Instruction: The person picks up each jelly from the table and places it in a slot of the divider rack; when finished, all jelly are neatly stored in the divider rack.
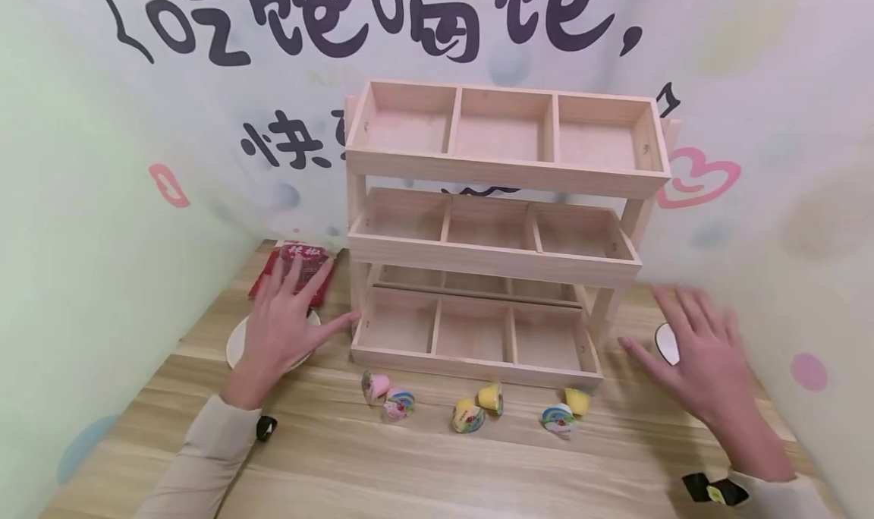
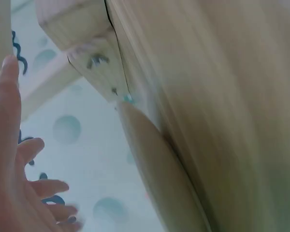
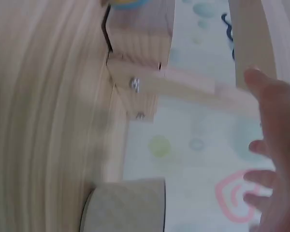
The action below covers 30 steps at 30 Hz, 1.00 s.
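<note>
A three-tier wooden rack [image 1: 495, 174] with divided trays stands on the table between my hands. My left hand [image 1: 281, 329] is spread above a white plate [image 1: 237, 343], its thumb pointing at the left end of the lowest tray [image 1: 423, 360]. On the other side, my right hand [image 1: 703, 360] has its fingers extended beside the rack, overlapping a white, dark-rimmed round container [image 1: 667, 343]. Neither hand holds anything. In front of the rack lie small jelly cups in pairs: pink ones [image 1: 377, 385], yellow ones [image 1: 489, 397], and a yellow one [image 1: 576, 401] beside a blue-lidded one [image 1: 558, 419].
A red packet [image 1: 315, 265] with white lettering lies at the back left, partly behind my left fingers. Printed wall sheets [image 1: 225, 109] enclose the table [image 1: 382, 473] at the back and sides. All the rack's compartments that show are bare.
</note>
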Each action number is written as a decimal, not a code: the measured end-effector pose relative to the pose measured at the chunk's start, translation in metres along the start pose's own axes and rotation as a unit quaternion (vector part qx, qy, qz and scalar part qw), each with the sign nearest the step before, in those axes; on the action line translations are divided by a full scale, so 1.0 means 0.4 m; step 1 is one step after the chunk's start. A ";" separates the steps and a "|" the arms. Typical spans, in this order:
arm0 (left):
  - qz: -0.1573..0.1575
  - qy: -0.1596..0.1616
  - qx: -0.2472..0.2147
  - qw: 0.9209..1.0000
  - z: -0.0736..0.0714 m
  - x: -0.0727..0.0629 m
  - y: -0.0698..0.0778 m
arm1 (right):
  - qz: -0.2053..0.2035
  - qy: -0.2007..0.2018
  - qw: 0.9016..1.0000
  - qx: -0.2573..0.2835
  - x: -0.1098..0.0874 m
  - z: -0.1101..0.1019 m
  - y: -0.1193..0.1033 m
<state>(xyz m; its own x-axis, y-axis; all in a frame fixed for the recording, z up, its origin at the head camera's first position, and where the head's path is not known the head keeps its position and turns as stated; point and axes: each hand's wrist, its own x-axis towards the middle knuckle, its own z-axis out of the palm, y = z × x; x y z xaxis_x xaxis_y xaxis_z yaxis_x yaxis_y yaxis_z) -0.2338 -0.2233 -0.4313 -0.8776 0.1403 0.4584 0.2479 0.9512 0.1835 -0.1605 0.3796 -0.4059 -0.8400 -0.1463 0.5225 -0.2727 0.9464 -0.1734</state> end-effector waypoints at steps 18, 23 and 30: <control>0.016 -0.081 -0.218 0.972 0.057 0.013 0.067 | -0.221 -0.148 0.946 0.188 -0.065 0.070 -0.196; -0.003 -0.103 -0.249 0.963 0.077 0.017 0.053 | -0.233 -0.229 0.922 0.210 -0.076 0.090 -0.220; -0.026 -0.116 -0.267 0.956 0.077 0.024 0.049 | -0.213 -0.284 0.899 0.256 -0.072 0.107 -0.236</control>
<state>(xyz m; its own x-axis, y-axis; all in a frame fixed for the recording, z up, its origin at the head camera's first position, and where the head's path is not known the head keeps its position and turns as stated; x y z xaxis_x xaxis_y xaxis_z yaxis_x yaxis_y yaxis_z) -0.2500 -0.1949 -0.4501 -0.9463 0.2140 0.2422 0.3220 0.6908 0.6474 -0.1304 0.2821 -0.4402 -0.6725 -0.7254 0.1469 -0.6843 0.5337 -0.4970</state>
